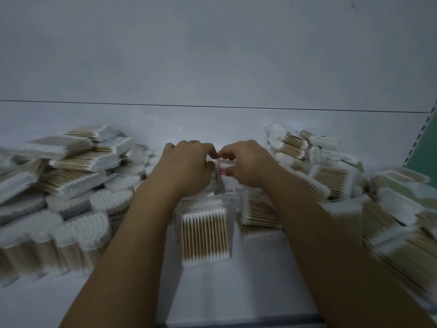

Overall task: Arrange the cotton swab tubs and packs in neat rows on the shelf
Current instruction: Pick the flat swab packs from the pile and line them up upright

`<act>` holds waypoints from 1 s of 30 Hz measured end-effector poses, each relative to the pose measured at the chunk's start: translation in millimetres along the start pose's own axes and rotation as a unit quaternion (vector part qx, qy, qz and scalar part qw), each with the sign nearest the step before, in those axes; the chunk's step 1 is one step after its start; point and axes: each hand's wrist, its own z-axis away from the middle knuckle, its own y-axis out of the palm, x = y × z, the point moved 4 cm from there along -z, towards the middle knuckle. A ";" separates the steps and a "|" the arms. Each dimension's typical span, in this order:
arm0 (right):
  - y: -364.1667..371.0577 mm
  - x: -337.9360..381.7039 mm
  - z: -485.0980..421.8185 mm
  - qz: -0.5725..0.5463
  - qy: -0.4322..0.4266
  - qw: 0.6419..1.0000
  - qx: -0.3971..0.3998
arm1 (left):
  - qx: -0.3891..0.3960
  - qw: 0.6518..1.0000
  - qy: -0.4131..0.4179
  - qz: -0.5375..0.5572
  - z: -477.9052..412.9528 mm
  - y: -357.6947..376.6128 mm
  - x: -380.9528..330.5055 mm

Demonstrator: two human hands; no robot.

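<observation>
Mid-placement: left hand (186, 162) and right hand (246, 162), fingers curled, pinch a clear plastic pack of wooden swabs (223, 165) — next, set it square on the white shelf (212, 124).

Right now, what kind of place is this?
Likely a shop or stockroom shelf: white board, slotted upright at right, heaps of identical cotton swab packs and tubs. Left hand and right hand pinch one small pack.
</observation>
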 end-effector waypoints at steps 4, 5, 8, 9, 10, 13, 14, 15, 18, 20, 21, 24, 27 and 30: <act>-4.8 -6.6 3.3 0.041 0.021 0.999 -0.020 | 0.007 1.000 0.004 -0.005 0.3 0.9 -1.3; -9.6 -10.6 6.4 0.046 0.029 0.998 -0.040 | 0.007 1.000 0.005 -0.006 0.2 0.8 -2.3; -14.7 -14.5 14.6 0.067 0.037 0.996 -0.046 | -0.002 1.000 0.005 -0.010 -0.1 0.2 -3.5; -12.5 -13.3 15.2 0.082 0.035 0.996 -0.027 | -0.003 1.000 0.005 -0.013 -0.3 0.4 -2.8; -9.6 -11.9 15.2 0.095 0.034 0.995 -0.005 | -0.004 1.000 0.004 -0.016 -0.3 0.8 -1.9; -1.4 -9.9 13.6 0.090 0.040 0.994 0.041 | -0.006 1.000 0.003 -0.015 0.3 1.6 0.2; 0.9 -10.5 13.0 0.081 0.042 0.995 0.047 | -0.006 1.000 0.003 -0.014 0.5 1.7 0.3; 3.2 -11.2 12.6 0.069 0.044 0.995 0.054 | -0.006 1.000 0.004 -0.014 0.6 1.8 0.2; 9.3 -11.6 12.9 0.046 0.043 0.995 0.075 | -0.006 1.000 0.006 -0.013 -0.4 2.4 -0.5; 9.9 -12.0 13.0 0.037 0.040 0.996 0.074 | -0.006 1.000 0.008 -0.016 -1.2 3.6 -0.4; 9.9 -12.1 13.3 0.035 0.038 0.996 0.072 | -0.006 1.000 0.009 -0.015 -1.2 4.3 -0.4; 10.4 -11.0 14.4 0.039 0.031 0.996 0.075 | -0.008 1.000 0.012 -0.013 -0.7 5.3 -0.8; 10.4 -7.7 14.1 0.051 0.025 0.995 0.081 | -0.014 1.000 0.014 -0.013 -0.5 4.3 -0.6; 10.2 -5.0 16.7 0.045 0.019 0.995 0.086 | -0.019 1.000 0.017 -0.010 -0.1 3.9 -1.5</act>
